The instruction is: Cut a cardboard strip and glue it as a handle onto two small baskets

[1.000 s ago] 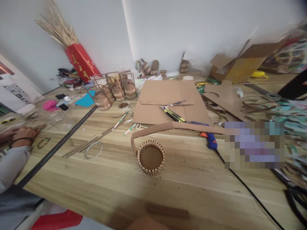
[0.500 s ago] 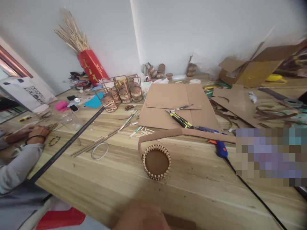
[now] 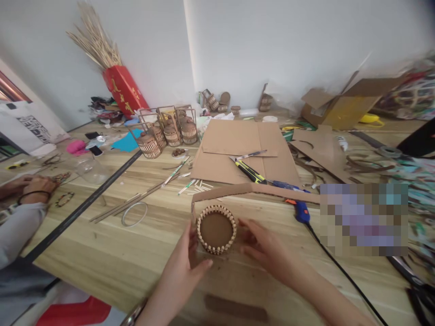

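A small round basket [image 3: 216, 230] with a brown base and a rim of short pale sticks sits on the wooden table. Close to its lower left is my left hand [image 3: 181, 267], thumb spread from the fingers and nothing in it. On the basket's right side my right hand [image 3: 267, 249] reaches in with fingers apart, also holding nothing. Whether a left fingertip touches the basket is hard to tell. Behind the basket runs a bent cardboard strip [image 3: 251, 188]. A blue glue gun [image 3: 302, 212] with an orange tip lies to the right.
Cardboard sheets [image 3: 244, 136] hold a yellow-black cutter [image 3: 249, 171]. Several lidded baskets [image 3: 149, 144] with handles stand behind left. A wire ring [image 3: 134, 214] and thin sticks lie left. Another person's hands [image 3: 37, 186] are at far left. Black scissors [image 3: 419, 287] lie at right.
Both my hands have come into view on either side of the basket; before, only a blurred bit of skin showed at the bottom. The view has shifted slightly.
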